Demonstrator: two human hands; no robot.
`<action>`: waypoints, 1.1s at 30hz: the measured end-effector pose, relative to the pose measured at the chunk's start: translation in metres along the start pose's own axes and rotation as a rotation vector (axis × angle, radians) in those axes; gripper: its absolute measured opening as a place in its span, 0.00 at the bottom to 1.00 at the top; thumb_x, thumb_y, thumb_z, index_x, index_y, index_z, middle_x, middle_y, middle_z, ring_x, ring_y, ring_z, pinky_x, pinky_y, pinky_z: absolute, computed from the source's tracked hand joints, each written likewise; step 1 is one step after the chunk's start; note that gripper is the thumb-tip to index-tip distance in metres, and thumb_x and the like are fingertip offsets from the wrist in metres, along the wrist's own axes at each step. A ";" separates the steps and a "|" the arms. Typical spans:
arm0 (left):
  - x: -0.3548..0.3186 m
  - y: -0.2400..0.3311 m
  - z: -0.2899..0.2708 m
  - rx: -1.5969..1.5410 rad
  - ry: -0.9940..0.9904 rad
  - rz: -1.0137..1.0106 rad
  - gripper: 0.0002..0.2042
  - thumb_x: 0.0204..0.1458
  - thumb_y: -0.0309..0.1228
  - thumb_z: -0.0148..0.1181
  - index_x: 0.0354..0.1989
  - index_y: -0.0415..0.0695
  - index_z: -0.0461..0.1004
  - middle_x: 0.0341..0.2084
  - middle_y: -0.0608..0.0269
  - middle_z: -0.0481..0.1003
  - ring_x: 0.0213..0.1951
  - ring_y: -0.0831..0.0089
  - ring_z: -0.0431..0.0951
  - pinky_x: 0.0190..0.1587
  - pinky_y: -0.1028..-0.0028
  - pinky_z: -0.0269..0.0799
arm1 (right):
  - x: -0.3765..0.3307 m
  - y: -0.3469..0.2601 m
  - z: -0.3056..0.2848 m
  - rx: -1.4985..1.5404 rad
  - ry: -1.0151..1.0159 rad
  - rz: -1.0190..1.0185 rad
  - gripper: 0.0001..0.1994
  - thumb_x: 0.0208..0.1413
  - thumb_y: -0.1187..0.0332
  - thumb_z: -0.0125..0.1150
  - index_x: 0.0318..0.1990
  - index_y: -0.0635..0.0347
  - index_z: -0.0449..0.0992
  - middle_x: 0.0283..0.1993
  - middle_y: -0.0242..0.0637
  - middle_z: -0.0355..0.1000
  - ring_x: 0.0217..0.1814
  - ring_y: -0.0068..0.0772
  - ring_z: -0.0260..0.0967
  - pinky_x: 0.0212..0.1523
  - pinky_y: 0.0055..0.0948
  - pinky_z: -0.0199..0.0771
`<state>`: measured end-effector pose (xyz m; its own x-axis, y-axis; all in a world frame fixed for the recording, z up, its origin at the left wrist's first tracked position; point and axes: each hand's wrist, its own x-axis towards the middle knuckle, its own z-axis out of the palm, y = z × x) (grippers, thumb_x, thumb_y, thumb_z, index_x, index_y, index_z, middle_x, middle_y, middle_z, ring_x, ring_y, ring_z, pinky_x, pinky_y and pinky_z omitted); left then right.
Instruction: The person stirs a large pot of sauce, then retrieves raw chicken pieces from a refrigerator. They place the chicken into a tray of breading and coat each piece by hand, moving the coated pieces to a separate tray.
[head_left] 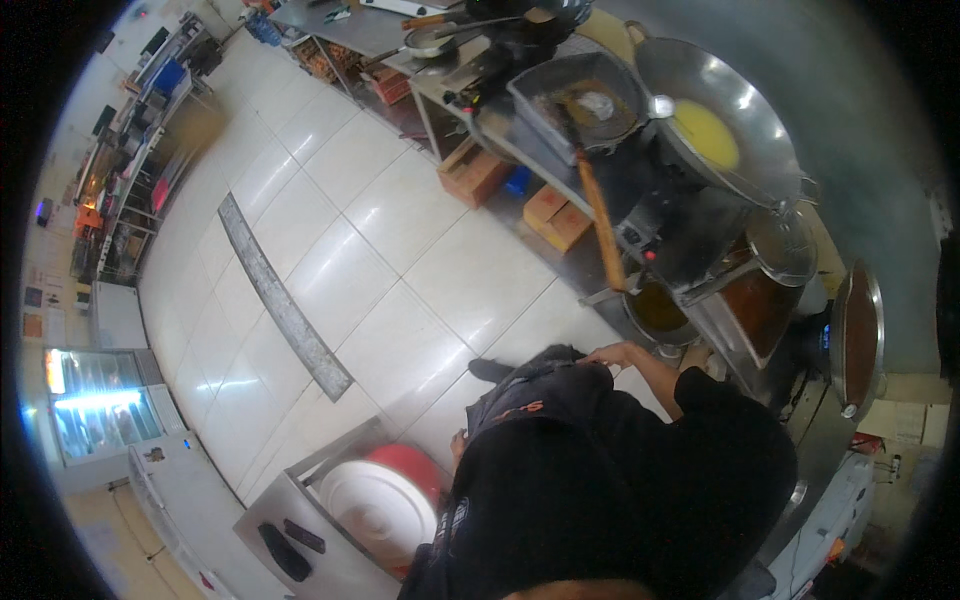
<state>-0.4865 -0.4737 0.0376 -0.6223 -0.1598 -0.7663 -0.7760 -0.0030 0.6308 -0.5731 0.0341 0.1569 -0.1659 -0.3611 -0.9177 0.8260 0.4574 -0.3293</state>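
My right hand [606, 356] is at the front of my dark apron [535, 388], its fingertips against the cloth; whether they grip it I cannot make out. Its bare forearm comes from a black sleeve on the right. My left hand [459, 446] shows only as a small part at the apron's left side, most of it hidden by my clothes. Nearest to it is a red tub [412, 465] with a round white lid [378, 512]. A dark shoe [488, 370] pokes out beyond the apron.
Along the right, a cooking counter bears a large metal wok [765, 120] with yellow liquid, a grey basin [625, 75], and a wooden-handled utensil [600, 225] jutting over the edge. Boxes [556, 218] sit beneath. A metal floor strip [280, 295] crosses the tiles; a lit display fridge [100, 405] stands left.
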 end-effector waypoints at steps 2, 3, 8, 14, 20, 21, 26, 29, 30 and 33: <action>0.039 0.021 -0.062 -0.054 -0.021 0.001 0.24 0.60 0.47 0.44 0.59 0.44 0.58 0.47 0.50 0.71 0.46 0.59 0.72 0.43 0.62 0.69 | 0.035 -0.048 0.024 -0.009 0.048 -0.144 0.39 0.50 0.40 0.58 0.63 0.57 0.62 0.62 0.43 0.60 0.67 0.40 0.52 0.65 0.42 0.51; 0.063 0.037 -0.087 -0.074 -0.056 0.021 0.25 0.60 0.48 0.43 0.60 0.44 0.57 0.49 0.50 0.70 0.48 0.59 0.71 0.45 0.61 0.69 | 0.048 -0.066 0.031 0.006 0.062 -0.217 0.36 0.52 0.40 0.56 0.61 0.58 0.65 0.60 0.43 0.62 0.65 0.40 0.53 0.64 0.42 0.52; 0.228 0.186 -0.154 -0.161 -0.117 -0.049 0.27 0.60 0.52 0.41 0.62 0.48 0.56 0.53 0.52 0.69 0.53 0.58 0.71 0.49 0.56 0.69 | 0.078 -0.209 0.054 0.225 0.458 -0.537 0.35 0.52 0.54 0.61 0.65 0.55 0.58 0.68 0.43 0.54 0.71 0.39 0.46 0.69 0.37 0.45; 0.368 0.405 -0.246 -0.011 -0.150 0.190 0.24 0.59 0.51 0.46 0.58 0.50 0.60 0.51 0.53 0.71 0.53 0.58 0.72 0.48 0.52 0.69 | 0.083 -0.469 0.106 -0.520 0.255 -0.765 0.23 0.57 0.45 0.54 0.56 0.42 0.73 0.73 0.43 0.45 0.76 0.44 0.34 0.70 0.55 0.29; 0.502 0.606 -0.426 -0.073 0.154 0.201 0.22 0.58 0.49 0.47 0.55 0.50 0.61 0.47 0.56 0.73 0.51 0.63 0.73 0.48 0.56 0.67 | 0.160 -0.744 0.120 -0.678 -0.061 -0.793 0.19 0.52 0.59 0.54 0.53 0.36 0.77 0.74 0.39 0.43 0.77 0.46 0.32 0.68 0.65 0.20; 0.532 0.628 -0.455 -0.037 0.034 0.206 0.22 0.58 0.48 0.46 0.56 0.50 0.61 0.46 0.56 0.74 0.50 0.63 0.73 0.48 0.57 0.68 | 0.186 -0.800 0.140 -0.734 -0.030 -0.803 0.20 0.51 0.62 0.53 0.53 0.36 0.77 0.74 0.39 0.44 0.77 0.46 0.32 0.68 0.65 0.19; 0.601 0.656 -0.666 0.064 -0.022 0.413 0.17 0.60 0.42 0.48 0.53 0.46 0.67 0.37 0.61 0.76 0.39 0.71 0.77 0.33 0.67 0.76 | 0.326 -1.091 0.330 -1.340 -0.069 -0.534 0.20 0.54 0.61 0.49 0.55 0.37 0.75 0.71 0.43 0.51 0.74 0.50 0.43 0.69 0.61 0.36; 0.558 0.589 -0.804 -0.085 0.257 0.161 0.18 0.60 0.43 0.49 0.50 0.43 0.68 0.34 0.58 0.77 0.35 0.69 0.78 0.30 0.66 0.74 | 0.386 -1.192 0.475 -1.797 -0.138 -0.696 0.20 0.56 0.60 0.50 0.56 0.35 0.73 0.70 0.44 0.53 0.67 0.52 0.54 0.66 0.54 0.49; 0.536 0.558 -0.843 -0.184 0.337 0.116 0.23 0.59 0.49 0.49 0.53 0.42 0.65 0.41 0.58 0.76 0.40 0.68 0.77 0.36 0.65 0.74 | 0.406 -1.217 0.523 -1.949 -0.164 -0.762 0.19 0.54 0.63 0.52 0.54 0.37 0.75 0.66 0.43 0.58 0.64 0.49 0.57 0.63 0.51 0.54; 0.486 0.476 -0.947 -0.639 0.617 -0.113 0.17 0.57 0.43 0.52 0.48 0.44 0.67 0.31 0.58 0.78 0.32 0.69 0.79 0.25 0.70 0.71 | 0.465 -1.287 0.655 -2.195 -0.269 -0.996 0.10 0.51 0.67 0.52 0.34 0.57 0.80 0.46 0.38 0.72 0.49 0.43 0.68 0.52 0.45 0.65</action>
<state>-1.0610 -1.4875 0.0810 -0.2365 -0.6269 -0.7423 -0.5092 -0.5707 0.6442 -1.3608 -1.2552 0.2996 0.2001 -0.8782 -0.4344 -0.9561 -0.0781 -0.2826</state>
